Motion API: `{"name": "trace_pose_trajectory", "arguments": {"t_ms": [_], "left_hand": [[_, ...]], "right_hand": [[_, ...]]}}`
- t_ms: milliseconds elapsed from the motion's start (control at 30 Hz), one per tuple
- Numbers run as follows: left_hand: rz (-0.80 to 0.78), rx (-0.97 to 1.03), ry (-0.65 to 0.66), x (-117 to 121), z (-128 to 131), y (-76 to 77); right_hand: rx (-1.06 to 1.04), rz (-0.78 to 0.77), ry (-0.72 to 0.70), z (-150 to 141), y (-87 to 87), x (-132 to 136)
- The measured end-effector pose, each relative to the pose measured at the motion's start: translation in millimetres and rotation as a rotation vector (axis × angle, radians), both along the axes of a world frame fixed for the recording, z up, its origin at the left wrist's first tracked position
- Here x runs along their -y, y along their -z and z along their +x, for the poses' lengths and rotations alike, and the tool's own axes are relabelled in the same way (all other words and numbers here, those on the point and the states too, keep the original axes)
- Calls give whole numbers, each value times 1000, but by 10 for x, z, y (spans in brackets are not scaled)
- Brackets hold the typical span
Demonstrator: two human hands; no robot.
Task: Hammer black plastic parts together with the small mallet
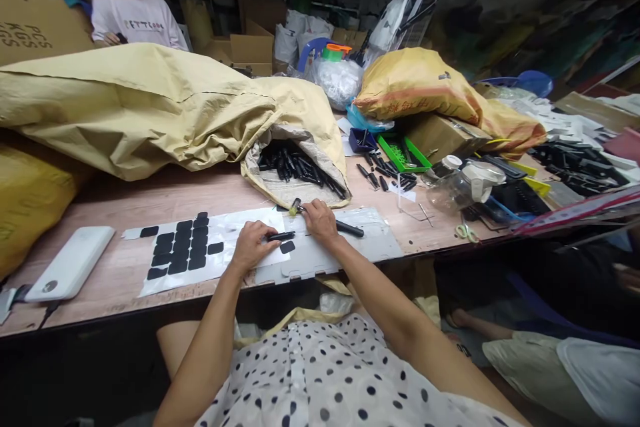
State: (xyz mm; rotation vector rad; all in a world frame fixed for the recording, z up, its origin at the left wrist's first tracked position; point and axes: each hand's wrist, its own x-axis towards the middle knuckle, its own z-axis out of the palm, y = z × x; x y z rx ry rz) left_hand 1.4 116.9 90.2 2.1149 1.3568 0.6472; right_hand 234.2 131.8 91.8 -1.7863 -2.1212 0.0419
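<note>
My left hand (251, 245) is closed on a slim black plastic piece (281, 236), which points right over a grey-white board (345, 250). In my right hand (321, 219) is a small hammer; its black handle (350, 229) sticks out to the right and its head (295, 206), yellowish at one end, shows past the fingers. A black rounded square (287, 247) lies on the board between my hands. Left of them, a white sheet (230, 230) carries several more black squares (180, 245). Just beyond my hands, the mouth of a beige sack (295, 93) shows many black pieces (295, 167).
A white power bank (73, 263) lies at the left. To the right are a green tray (404, 153), loose black parts (385, 170), a clear jug (463, 183) and scissors (466, 233). A yellow sack (420, 87) rests on a carton. Another person (137, 20) is across the table.
</note>
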Motion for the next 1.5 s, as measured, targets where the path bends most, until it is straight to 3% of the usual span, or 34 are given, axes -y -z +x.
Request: {"name": "trace_pose_trajectory", "arguments": {"t_ms": [233,400,667,833,1033,1233,1367,1500], "left_hand": [[-12,34,-10,-3,-1,18],[-29,38,-34,-25,8,48],[-29,49,-39,-11,27,49],[-30,61,-54,-9,32,51],[-22,66,-54,-18,37,83],[7,50,-43,-22,26,102],[76,49,-21,-26,18,133],[118,39,4,-31,6,168]], "right_hand": [[-249,113,-109,-116,-181,352],[-244,67,-248,-329,-207,564],[-53,-26,-213,-415,-215,679],[-107,-4,-158,-355,-274,680],[-150,-7,-166,-263,-216,726],[-154,58,-95,-175,-258,452],[-36,-9,2,-110,-292,101],[76,-56,26,-102,-201,-103]]}}
